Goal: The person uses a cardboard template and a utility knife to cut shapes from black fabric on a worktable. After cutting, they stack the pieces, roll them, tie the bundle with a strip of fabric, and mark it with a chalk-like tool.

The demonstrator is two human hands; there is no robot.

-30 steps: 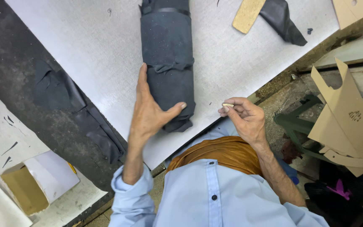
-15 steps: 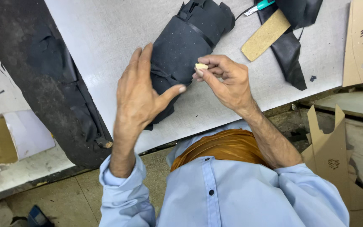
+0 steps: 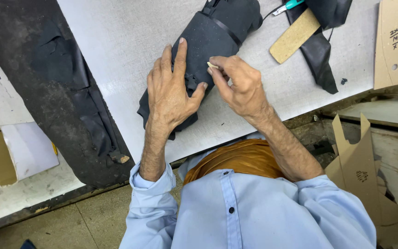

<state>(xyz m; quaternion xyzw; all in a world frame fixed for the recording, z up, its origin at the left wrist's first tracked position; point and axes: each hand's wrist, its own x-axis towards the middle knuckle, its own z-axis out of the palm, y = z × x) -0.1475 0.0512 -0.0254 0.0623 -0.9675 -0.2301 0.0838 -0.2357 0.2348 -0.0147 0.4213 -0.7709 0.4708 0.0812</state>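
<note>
Roll of dark cloth lies on grey table. Left hand flat on roll's near end, fingers spread, thumb hooked round its edge. Right hand just beside, fingertips pinched shut on small pale chalk piece touching roll.

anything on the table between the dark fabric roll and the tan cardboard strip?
No. In the head view, only bare grey table separates the dark fabric roll from the tan cardboard strip; a teal-handled tool lies just above that stretch.
</note>
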